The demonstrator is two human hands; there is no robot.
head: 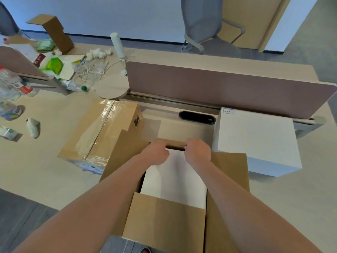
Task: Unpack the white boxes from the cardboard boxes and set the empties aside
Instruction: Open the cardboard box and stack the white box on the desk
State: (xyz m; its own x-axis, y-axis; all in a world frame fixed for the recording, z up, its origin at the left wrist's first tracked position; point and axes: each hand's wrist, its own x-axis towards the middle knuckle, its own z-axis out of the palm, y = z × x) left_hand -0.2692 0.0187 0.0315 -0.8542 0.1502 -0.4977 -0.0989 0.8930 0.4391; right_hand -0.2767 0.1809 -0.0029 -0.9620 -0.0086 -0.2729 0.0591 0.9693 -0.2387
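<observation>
Reaching into the open carton [164,220] with both arms, I have my left hand [156,152] and right hand [197,150] side by side at its far end. The fingers of each curl down into the dark gap between the white box [175,179] and the far flap. The fingertips are hidden, so the hold on the box's far edge is a judgement.

Progress: roughly mid-task. One freed white box [255,139] already stands on the desk [45,170] to my right, against the divider. The white box in hand sits fully inside its carton, not yet lifted. A sealed carton [98,130], taped shut, lies just left of the open one and remains unopened; its contents cannot be seen. An upended carton [56,33] at the far left looks like an empty set aside.
</observation>
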